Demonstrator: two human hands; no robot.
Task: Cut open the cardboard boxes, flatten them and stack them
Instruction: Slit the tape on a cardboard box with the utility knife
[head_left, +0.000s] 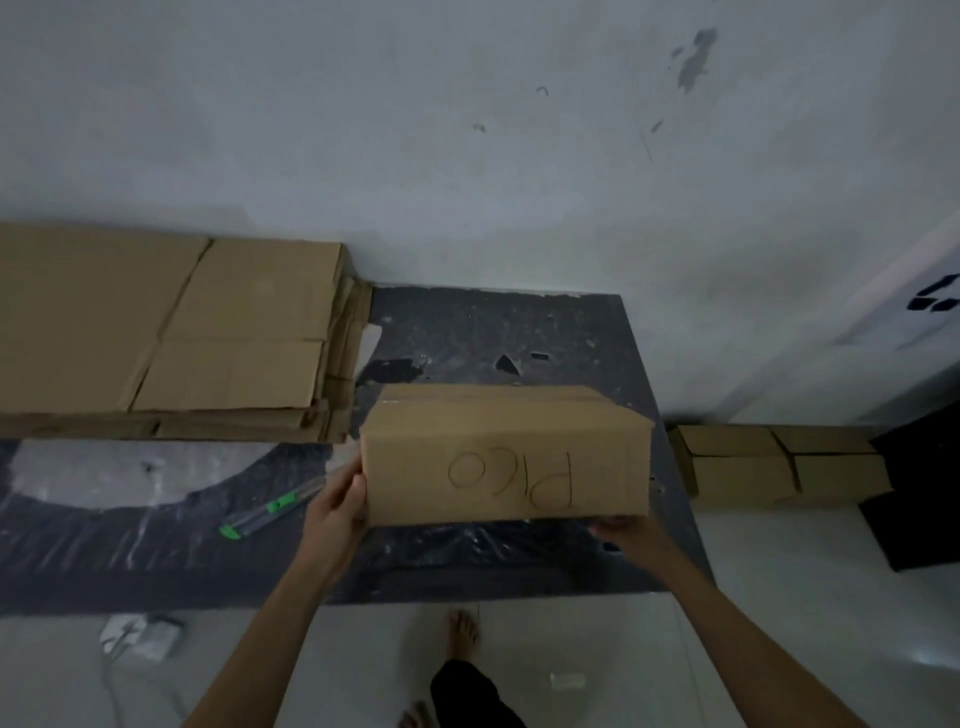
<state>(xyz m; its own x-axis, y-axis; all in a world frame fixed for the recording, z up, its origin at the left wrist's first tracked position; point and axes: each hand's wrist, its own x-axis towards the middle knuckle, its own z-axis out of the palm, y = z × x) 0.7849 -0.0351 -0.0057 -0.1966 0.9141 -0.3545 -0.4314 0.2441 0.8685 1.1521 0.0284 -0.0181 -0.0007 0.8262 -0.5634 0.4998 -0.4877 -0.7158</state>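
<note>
A closed cardboard box (506, 457) with handwritten letters on its near side is held above the dark table (519, 327). My left hand (340, 501) grips its left end. My right hand (621, 530) holds it from under the right bottom edge, fingers mostly hidden beneath the box. A stack of flattened cardboard (171, 338) lies on the table's left side. A utility knife with green parts (270, 512) lies on the table just left of my left hand.
Several more closed cardboard boxes (779, 462) sit on the floor to the right, by the wall. A white wall stands behind the table. Crumpled white paper (140, 634) lies on the pale floor at lower left. My bare feet (460, 634) are below the table edge.
</note>
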